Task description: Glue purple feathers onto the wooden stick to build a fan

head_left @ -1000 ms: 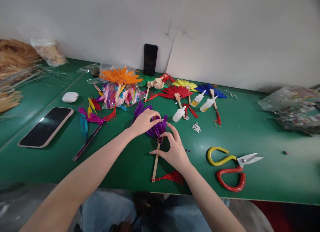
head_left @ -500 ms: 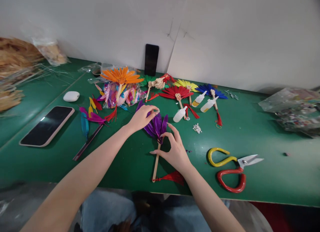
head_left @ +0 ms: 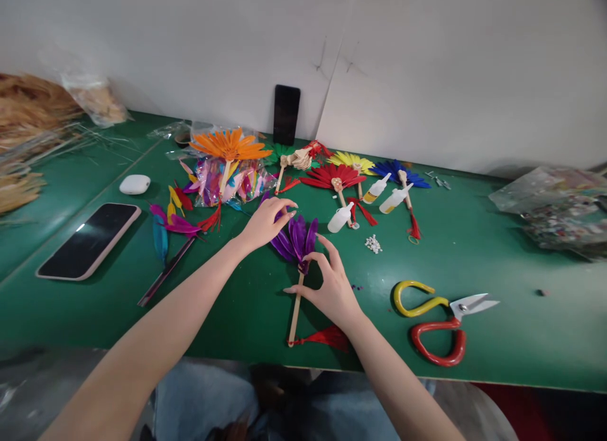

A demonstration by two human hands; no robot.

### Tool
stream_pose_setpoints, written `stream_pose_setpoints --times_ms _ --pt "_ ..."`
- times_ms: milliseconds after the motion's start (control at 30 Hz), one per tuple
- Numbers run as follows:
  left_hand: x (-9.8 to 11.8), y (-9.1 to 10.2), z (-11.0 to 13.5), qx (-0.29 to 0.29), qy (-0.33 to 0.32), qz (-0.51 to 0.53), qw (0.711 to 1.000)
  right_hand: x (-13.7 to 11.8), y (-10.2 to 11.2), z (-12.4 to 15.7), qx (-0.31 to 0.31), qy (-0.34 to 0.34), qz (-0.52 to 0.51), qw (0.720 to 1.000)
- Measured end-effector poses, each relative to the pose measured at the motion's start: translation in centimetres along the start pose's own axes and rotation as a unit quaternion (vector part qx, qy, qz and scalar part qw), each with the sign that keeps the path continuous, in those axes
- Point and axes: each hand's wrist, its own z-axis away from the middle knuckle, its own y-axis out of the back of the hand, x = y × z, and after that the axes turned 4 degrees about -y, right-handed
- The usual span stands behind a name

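A purple fan (head_left: pixel 299 243) lay on the green table (head_left: pixel 227 314), its feathers (head_left: pixel 284 246) partly spread.
Its stick (head_left: pixel 294 314) pointed toward the near edge, with a red tassel (head_left: pixel 331 337) at the end. The right hand (head_left: pixel 332 286) was curved wide like a big C, thumb on the stick and a fingertip where the feathers began. The left hand (head_left: pixel 267 224) was over the feathers, finger and thumb nearly together; I could not tell if they pinched anything. To me, it looked like the step of setting the feathers in place, and the next move seemed to need a soft touch and a steady stick.
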Motion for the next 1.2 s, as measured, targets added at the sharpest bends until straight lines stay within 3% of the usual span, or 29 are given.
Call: stream_pose_setpoints --times_ms 300,1200 --pt "0.15 -0.14 -0.07 -0.048 0.043 0.046 0.997 0.07 -0.10 0.02 -0.001 -0.003 0.009 1.000" --pt "0.25 0.45 -0.06 -0.014 0.046 0.072 0.996 0.50 -0.50 0.15 -0.001 -0.007 -0.007 1.000"
